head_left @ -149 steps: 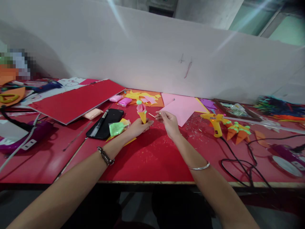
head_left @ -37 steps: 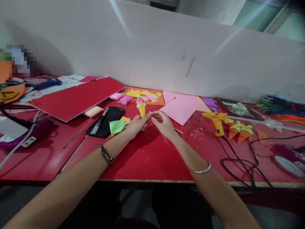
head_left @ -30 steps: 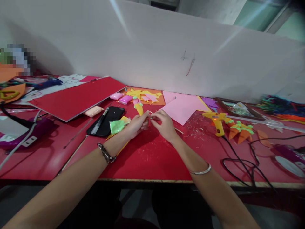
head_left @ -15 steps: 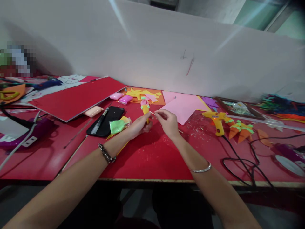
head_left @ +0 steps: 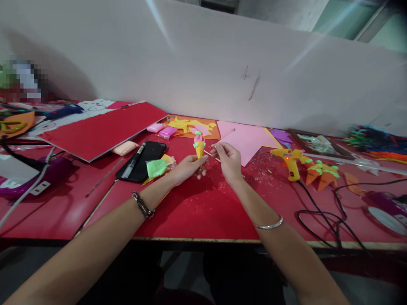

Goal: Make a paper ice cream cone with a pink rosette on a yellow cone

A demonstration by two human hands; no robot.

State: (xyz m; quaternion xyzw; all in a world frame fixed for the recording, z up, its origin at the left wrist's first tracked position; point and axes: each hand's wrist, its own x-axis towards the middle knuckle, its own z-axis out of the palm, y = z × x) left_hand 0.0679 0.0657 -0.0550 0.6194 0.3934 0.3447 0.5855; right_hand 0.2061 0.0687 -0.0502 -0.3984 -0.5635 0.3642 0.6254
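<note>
Between the thumb and fingers of my left hand (head_left: 190,167) stands a small yellow cone (head_left: 199,149) with a pink top and light green bits around its rim. Just right of it, my right hand (head_left: 229,161) is closed in a pinch, its fingertips apart from the cone. A thin pale stick shows near those fingertips; what the pinch itself grips is too small to make out. Below both hands lies a red sheet (head_left: 190,216) dotted with small scraps.
At left are a black phone (head_left: 152,152), a green clay packet (head_left: 157,168) and a large red board (head_left: 108,129). Pink paper (head_left: 244,144) lies behind my hands. To the right are a yellow glue gun (head_left: 292,163), its looping black cable and orange cones (head_left: 321,174).
The cone has shifted slightly right and turned more upright, showing more green bits. My right hand has moved a little right, away from it.
</note>
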